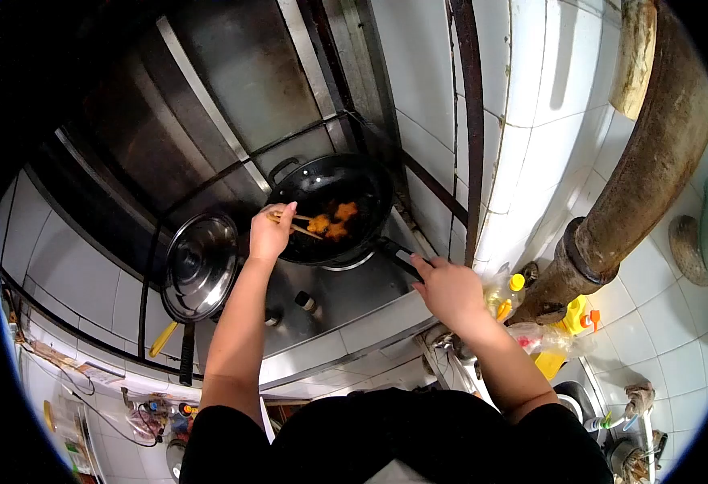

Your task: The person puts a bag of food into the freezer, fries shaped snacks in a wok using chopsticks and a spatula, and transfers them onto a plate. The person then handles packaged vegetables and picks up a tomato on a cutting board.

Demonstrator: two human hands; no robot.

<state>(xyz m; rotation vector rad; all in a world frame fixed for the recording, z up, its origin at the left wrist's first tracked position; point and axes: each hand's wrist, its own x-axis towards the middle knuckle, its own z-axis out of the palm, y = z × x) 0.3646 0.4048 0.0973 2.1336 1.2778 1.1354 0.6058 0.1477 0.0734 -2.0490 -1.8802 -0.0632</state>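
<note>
A black wok (pixel 370 181) sits on the stove burner, with several orange-brown fried pieces (pixel 342 214) in its middle. My left hand (pixel 270 235) reaches over the wok's near left rim, closed on a pair of wooden chopsticks (pixel 302 231). Their tips are at the fried pieces; whether a piece is pinched between them I cannot tell. At the wok's right, my right hand (pixel 449 292) is wrapped round the long black handle (pixel 398 256). Part of the handle is hidden under the fingers.
Left of my left forearm, a shiny metal pan or lid (pixel 201 262) rests on the steel stovetop (pixel 354 302). Stove knobs (pixel 306 302) line the near side. A yellow-capped bottle (pixel 512 292) and a thick brown pipe (pixel 612 222) are at the right. Tiled walls surround the stove.
</note>
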